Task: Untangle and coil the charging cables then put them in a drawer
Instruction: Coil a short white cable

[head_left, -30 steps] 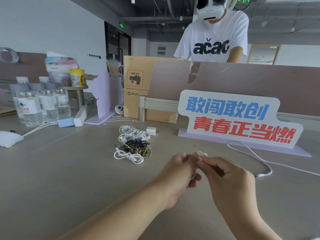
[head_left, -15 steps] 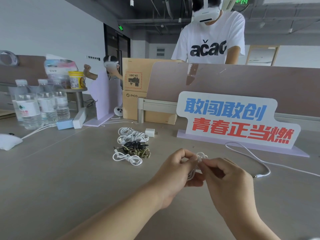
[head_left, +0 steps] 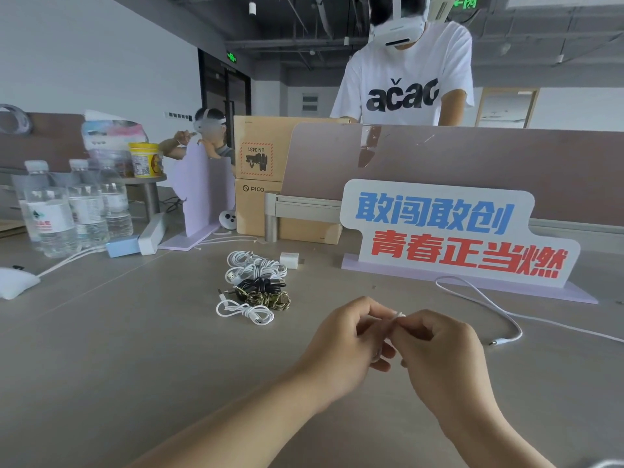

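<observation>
Lower centre of the frame: left hand [head_left: 341, 346] and right hand [head_left: 442, 359] meet, both pinching a white cable [head_left: 397, 314] above the counter [head_left: 135, 349]. If either pinch slackens, its coil would likely spring loose.

**Desk tally**

Three water bottles [head_left: 54, 217] are standing far left. Two cardboard boxes [head_left: 260, 163] are sitting stacked at centre. Roughly five cable bundles [head_left: 258, 285] are lying mid-frame. One charger plug [head_left: 289, 260] is lying beside them. One loose cable [head_left: 505, 314] is trailing at right. Left hand [head_left: 344, 346] and right hand [head_left: 439, 359] are pinching one white cable [head_left: 399, 314].
</observation>
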{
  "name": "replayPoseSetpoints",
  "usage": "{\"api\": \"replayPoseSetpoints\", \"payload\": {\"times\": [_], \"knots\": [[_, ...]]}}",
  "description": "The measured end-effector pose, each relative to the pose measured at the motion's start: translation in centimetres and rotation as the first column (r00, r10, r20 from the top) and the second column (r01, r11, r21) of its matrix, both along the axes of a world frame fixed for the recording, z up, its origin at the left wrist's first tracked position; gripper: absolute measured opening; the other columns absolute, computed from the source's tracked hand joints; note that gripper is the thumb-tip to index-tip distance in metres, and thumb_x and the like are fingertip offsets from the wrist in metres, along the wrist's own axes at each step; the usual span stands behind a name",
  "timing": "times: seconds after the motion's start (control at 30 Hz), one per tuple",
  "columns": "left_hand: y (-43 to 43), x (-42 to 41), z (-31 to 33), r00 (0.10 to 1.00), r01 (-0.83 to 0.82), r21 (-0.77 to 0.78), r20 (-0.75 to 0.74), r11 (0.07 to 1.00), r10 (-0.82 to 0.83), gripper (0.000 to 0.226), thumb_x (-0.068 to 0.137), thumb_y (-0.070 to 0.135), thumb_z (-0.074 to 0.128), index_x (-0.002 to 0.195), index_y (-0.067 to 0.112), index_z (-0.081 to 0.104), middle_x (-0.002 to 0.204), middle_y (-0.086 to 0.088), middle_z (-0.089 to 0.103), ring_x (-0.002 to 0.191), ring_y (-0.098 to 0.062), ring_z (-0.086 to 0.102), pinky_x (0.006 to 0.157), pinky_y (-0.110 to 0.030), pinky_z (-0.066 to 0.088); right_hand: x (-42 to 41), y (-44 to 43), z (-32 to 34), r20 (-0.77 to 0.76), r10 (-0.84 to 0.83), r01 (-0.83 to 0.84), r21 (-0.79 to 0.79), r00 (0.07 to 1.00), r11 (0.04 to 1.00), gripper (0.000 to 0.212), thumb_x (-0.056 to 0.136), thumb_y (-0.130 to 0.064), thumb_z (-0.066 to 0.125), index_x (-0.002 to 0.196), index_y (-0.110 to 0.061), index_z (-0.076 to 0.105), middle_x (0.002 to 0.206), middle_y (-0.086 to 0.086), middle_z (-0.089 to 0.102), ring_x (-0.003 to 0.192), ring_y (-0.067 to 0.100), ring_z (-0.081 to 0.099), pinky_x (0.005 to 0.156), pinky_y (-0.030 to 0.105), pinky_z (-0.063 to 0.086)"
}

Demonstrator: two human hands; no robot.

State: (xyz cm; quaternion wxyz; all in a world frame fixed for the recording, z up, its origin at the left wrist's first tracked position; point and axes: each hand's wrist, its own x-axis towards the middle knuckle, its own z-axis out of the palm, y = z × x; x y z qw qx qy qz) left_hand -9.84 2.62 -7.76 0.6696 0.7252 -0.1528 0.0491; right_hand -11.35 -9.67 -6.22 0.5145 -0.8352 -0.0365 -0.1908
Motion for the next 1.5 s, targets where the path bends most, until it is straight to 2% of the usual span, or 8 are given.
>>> {"api": "replayPoseSetpoints", "payload": {"times": [0.13, 0.27, 0.6, 0.83, 1.03, 1.13, 1.27, 1.5], "knots": [[-0.3, 0.3, -0.4, 0.992, -0.065, -0.07, -0.112, 0.995, 0.056, 0.026, 0.093, 0.03, 0.059, 0.106, 0.009, 0.053, 0.054, 0.003, 0.056, 0.053, -0.015, 0.053, 0.055, -0.023, 0.042, 0.0, 0.0, 0.1, -0.001, 0.043, -0.043, -0.026, 0.999, 0.999, 0.024, 0.08, -0.011, 0.061, 0.064, -0.027, 0.068, 0.054, -0.011, 0.066, 0.05, -0.002, 0.055, 0.044, 0.009, 0.035], [-0.3, 0.4, -0.5, 0.98, -0.03, -0.182, -0.198, 0.983, -0.006, 0.039, 0.091, 0.027, 0.062, 0.096, -0.011, 0.061, 0.071, -0.014, 0.05, 0.065, -0.021, 0.044, 0.067, -0.034, 0.033, 0.4, 0.3, -0.5, 0.023, 0.016, -0.014, -0.091, 1.0, 0.996, 0.022, 0.079, -0.013, 0.064, 0.068, -0.032, 0.068, 0.06, -0.01, 0.068, 0.062, -0.003, 0.058, 0.049, 0.009, 0.04], [-0.4, 0.7, -1.0, 0.972, -0.114, -0.258, -0.227, 0.959, 0.054, 0.018, 0.088, 0.013, 0.067, 0.1, 0.001, 0.072, 0.047, 0.003, 0.052, 0.043, -0.01, 0.044, 0.051, -0.017, 0.044, 0.5, 0.3, -0.4, -0.014, -0.017, 0.016, -0.116, 1.0, 0.993, 0.016, 0.076, -0.012, 0.064, 0.066, -0.023, 0.07, 0.059, -0.005, 0.065, 0.059, 0.008, 0.058, 0.044, 0.012, 0.035], [-0.7, 0.4, -0.7, 0.98, -0.141, -0.248, -0.17, 0.958, 0.1, 0.009, 0.086, 0.013, 0.069, 0.09, 0.013, 0.077, 0.054, 0.001, 0.055, 0.05, -0.011, 0.044, 0.06, -0.022, 0.049, 0.4, 0.4, -0.1, -0.032, -0.043, 0.04, -0.066, 0.999, 0.997, 0.015, 0.077, -0.014, 0.064, 0.066, -0.023, 0.069, 0.06, -0.006, 0.065, 0.06, 0.009, 0.057, 0.046, 0.018, 0.037], [-1.0, -0.2, 0.3, 0.982, -0.08, -0.35, -0.189, 0.933, 0.014, 0.012, 0.09, 0.015, 0.064, 0.092, 0.012, 0.075, 0.078, -0.011, 0.067, 0.069, -0.018, 0.061, 0.072, -0.029, 0.058, 0.1, 0.7, -0.8, 0.175, -0.079, 0.079, 0.006, 0.981, 0.997, 0.017, 0.08, -0.019, 0.066, 0.066, -0.029, 0.066, 0.061, -0.01, 0.067, 0.064, 0.003, 0.06, 0.056, 0.013, 0.042], [-0.9, -0.5, 0.7, 0.979, -0.087, -0.387, -0.201, 0.918, 0.008, 0.012, 0.09, 0.013, 0.064, 0.089, 0.011, 0.075, 0.073, -0.006, 0.068, 0.065, -0.015, 0.062, 0.066, -0.025, 0.056, 0.5, 0.7, -1.0, 0.267, -0.045, 0.074, -0.1, 0.963, 0.992, 0.019, 0.079, -0.011, 0.067, 0.065, -0.025, 0.069, 0.061, -0.006, 0.066, 0.063, 0.009, 0.059, 0.062, 0.019, 0.043], [-0.8, -0.5, 0.9, 0.977, -0.103, -0.397, -0.211, 0.912, 0.019, 0.011, 0.088, 0.015, 0.066, 0.087, 0.013, 0.076, 0.075, -0.009, 0.066, 0.067, -0.016, 0.061, 0.064, -0.023, 0.055, 1.0, 0.7, -1.2, 0.396, -0.026, 0.122, -0.218, 0.918, 0.968, 0.021, 0.074, 0.001, 0.069, 0.066, -0.018, 0.071, 0.06, -0.004, 0.061, 0.072, 0.005, 0.053, 0.056, 0.005, 0.037], [-0.6, -0.6, 1.1, 0.975, -0.121, -0.398, -0.22, 0.909, 0.034, 0.01, 0.086, 0.019, 0.068, 0.089, 0.013, 0.075, 0.082, -0.009, 0.07, 0.071, -0.018, 0.063, 0.06, -0.023, 0.054, 1.1, 0.7, -1.3, 0.478, 0.031, 0.146, -0.33, 0.878, 0.933, 0.022, 0.069, 0.008, 0.072, 0.072, -0.014, 0.073, 0.063, 0.002, 0.061, 0.048, 0.013, 0.052, 0.058, 0.011, 0.038]]}}
